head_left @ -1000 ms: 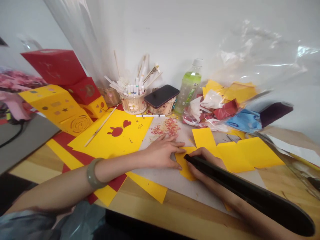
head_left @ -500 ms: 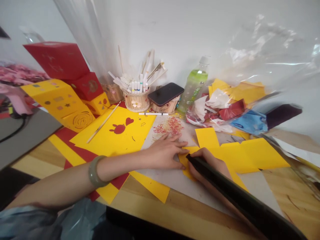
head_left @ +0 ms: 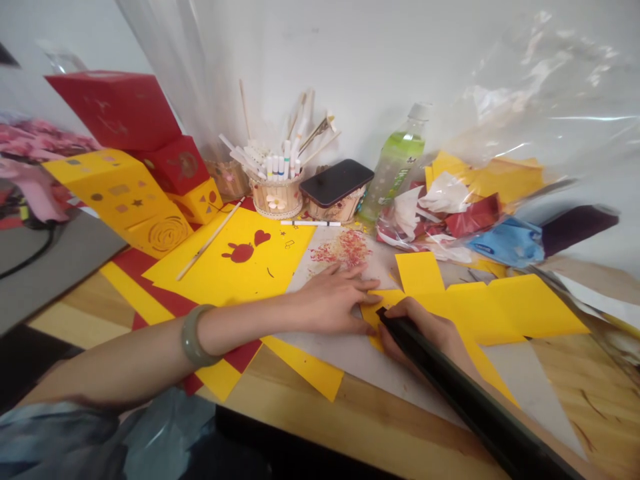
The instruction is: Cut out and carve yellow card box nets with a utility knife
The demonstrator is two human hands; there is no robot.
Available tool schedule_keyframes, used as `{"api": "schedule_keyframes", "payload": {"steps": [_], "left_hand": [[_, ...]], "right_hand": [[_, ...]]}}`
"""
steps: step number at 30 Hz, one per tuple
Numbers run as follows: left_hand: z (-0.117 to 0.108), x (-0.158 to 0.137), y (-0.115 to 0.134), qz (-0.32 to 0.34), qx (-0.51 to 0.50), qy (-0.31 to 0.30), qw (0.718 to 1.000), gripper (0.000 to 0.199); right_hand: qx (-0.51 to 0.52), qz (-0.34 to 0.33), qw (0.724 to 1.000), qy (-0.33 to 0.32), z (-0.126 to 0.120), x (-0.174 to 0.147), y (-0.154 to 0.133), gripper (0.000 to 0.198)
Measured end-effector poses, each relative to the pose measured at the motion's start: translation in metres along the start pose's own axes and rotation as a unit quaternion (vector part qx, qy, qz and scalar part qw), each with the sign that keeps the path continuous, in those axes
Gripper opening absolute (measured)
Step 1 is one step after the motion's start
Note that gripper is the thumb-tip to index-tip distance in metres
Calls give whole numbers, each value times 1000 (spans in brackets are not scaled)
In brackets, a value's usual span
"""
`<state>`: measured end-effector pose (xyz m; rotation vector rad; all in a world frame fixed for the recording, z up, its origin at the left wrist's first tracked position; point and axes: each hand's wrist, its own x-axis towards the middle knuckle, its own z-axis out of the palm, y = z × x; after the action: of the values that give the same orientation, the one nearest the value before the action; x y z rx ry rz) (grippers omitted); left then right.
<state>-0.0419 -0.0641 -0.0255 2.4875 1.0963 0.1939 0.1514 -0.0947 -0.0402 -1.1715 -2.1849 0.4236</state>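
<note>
My left hand point(head_left: 335, 301) lies flat with fingers spread, its fingertips on the left edge of a yellow paper cut-out point(head_left: 463, 303). The cut-out has fold lines and several panels, like an unfolded box. My right hand point(head_left: 433, 330) is closed around a long, black, stick-like tool point(head_left: 440, 367). The tool's tip is at the cut-out's left panel, close to my left fingertips. Its other end runs out of view at the bottom right, and its exact kind is unclear. Beneath the cut-out is a grey work sheet point(head_left: 400, 383) with red and yellow scraps point(head_left: 345, 248).
To the left, red and yellow paper boxes point(head_left: 113, 110) are stacked beside yellow sheets point(head_left: 200, 280). Behind stand a marker basket point(head_left: 275, 200), a phone point(head_left: 337, 181) and a green-labelled bottle point(head_left: 395, 160). A clear bag point(head_left: 450, 207) of paper scraps and a blue packet point(head_left: 507, 241) sit back right.
The whole view has shifted slightly, so things appear a little further right. Both hands keep nearly the same place on the yellow cut-out.
</note>
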Motion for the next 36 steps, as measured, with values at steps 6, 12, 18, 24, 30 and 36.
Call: {"api": "schedule_keyframes", "payload": {"steps": [6,12,18,24,30,36], "left_hand": [[1,1,-1,2,5,4,1000,53],[-1,1,0,-4,0,-8,1000,54],[-3,0,2,-11,2,-12,1000,54],[-3,0,1,-13,2,-12,1000,55],[-3,-1,1,-15,-2,-13,1000,55],[-3,-1,1,-14,-1,-13,1000,55]], "right_hand": [[7,-20,1000,-9,-2,1,2,10],[14,-49,998,-27,-4,0,7,12],[14,-18,999,-42,-7,-5,4,7],[79,-26,986,-146,-22,-1,8,7],[146,6,944,-296,-43,8,3,14],[144,-10,953,-267,-43,8,14,8]]}}
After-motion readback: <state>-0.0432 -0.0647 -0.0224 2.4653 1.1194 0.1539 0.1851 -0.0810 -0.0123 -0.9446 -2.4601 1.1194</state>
